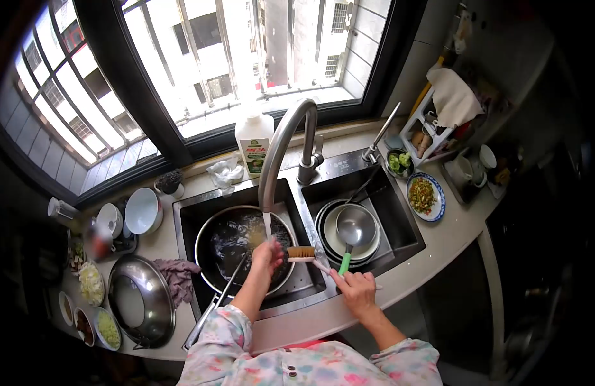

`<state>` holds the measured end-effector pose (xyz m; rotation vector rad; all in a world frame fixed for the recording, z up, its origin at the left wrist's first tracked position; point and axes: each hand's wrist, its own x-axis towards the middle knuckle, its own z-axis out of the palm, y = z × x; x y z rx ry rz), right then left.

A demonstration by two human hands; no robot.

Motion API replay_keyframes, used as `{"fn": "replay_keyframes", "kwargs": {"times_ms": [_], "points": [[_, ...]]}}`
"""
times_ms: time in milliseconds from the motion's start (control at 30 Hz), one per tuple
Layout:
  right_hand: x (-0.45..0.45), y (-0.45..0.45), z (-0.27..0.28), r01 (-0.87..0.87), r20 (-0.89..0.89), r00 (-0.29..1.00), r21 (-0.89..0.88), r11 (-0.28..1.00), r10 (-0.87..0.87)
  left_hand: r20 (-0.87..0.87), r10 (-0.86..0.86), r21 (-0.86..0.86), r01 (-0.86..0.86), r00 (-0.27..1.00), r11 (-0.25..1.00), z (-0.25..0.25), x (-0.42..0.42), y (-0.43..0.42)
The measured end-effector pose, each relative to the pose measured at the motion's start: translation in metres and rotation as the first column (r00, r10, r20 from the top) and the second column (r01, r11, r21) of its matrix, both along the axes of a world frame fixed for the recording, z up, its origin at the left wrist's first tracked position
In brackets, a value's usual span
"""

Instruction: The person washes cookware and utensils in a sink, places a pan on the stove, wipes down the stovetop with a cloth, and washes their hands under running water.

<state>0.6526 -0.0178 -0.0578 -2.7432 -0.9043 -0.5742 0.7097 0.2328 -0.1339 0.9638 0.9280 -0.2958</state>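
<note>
My right hand (358,293) is closed around the pale handle of a scrubbing brush (301,253), whose brown bristles face up over the sink divider. My left hand (266,258) is in the water running from the faucet (275,154), just left of the brush head. Its fingers are curled together; whatever they may hold is hidden. Below it, a large round pan (214,278) with dark water and some foam stands in the left basin. A long metal handle (204,325) reaches from the pan over the counter edge.
The right basin has stacked bowls (333,237) and a green-handled ladle (357,226). Left of the sink are a metal lid (142,302), a purple cloth (177,278) and several food bowls. A plate of chopped food (423,197) sits right. A white bottle (254,143) stands behind.
</note>
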Motion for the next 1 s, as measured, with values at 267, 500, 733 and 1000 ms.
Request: {"fn": "replay_keyframes", "kwargs": {"times_ms": [267, 500, 733, 1000], "points": [[0.0, 0.016, -0.01, -0.023, -0.038, 0.999, 0.099, 0.995, 0.027, 0.459, -0.18, 0.199, 0.097, 0.87, 0.975, 0.027, -0.028, -0.02], [0.013, 0.025, -0.018, 0.032, -0.273, 0.962, 0.229, 0.973, 0.032, 0.647, -0.083, 0.056, 0.061, 0.758, 0.997, 0.066, -0.05, -0.009], [0.027, 0.037, -0.027, 0.044, -0.21, 0.978, 0.241, 0.97, 0.008, 0.609, -0.084, 0.047, 0.07, 0.789, 0.996, 0.06, -0.051, 0.0], [0.035, 0.063, -0.041, 0.04, -0.268, 0.963, 0.036, 0.999, -0.029, 0.269, 0.18, 0.101, -0.214, 0.946, 0.972, 0.008, -0.009, 0.006]]}}
